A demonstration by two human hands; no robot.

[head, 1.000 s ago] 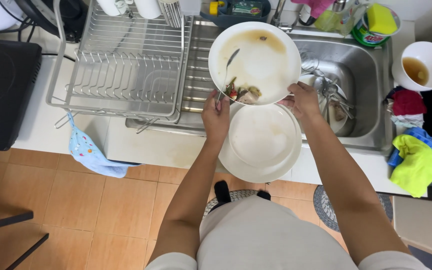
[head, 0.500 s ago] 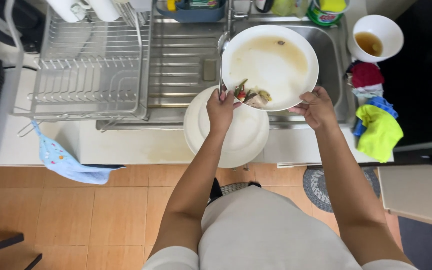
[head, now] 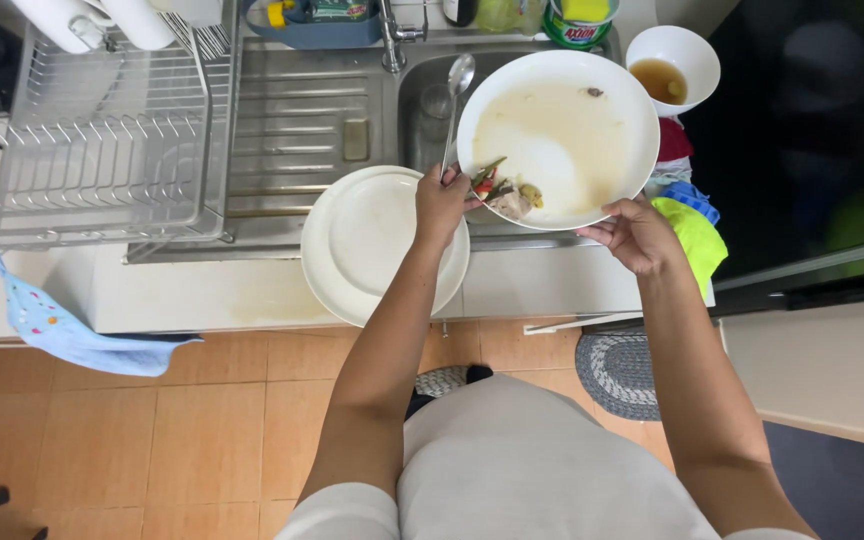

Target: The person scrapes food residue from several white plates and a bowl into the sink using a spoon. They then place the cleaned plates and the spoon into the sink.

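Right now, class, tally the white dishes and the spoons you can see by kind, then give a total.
Plates: 2 (dirty plate, clean plate)
Bowls: 1 (small bowl)
Spoons: 1 (spoon)
Total: 4

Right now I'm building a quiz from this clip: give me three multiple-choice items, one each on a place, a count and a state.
1. Where is the small bowl of brown liquid? A in the dish rack; B right of the sink; C on the floor.
2. How many hands hold the large dirty plate? A none; B one; C two.
3. The dish rack's flat slotted section is: A empty; B full of plates; C upside down.

Key: B, it stands on the counter beyond the basin; C, left hand and right hand grip its near rim; A, bare wires show.
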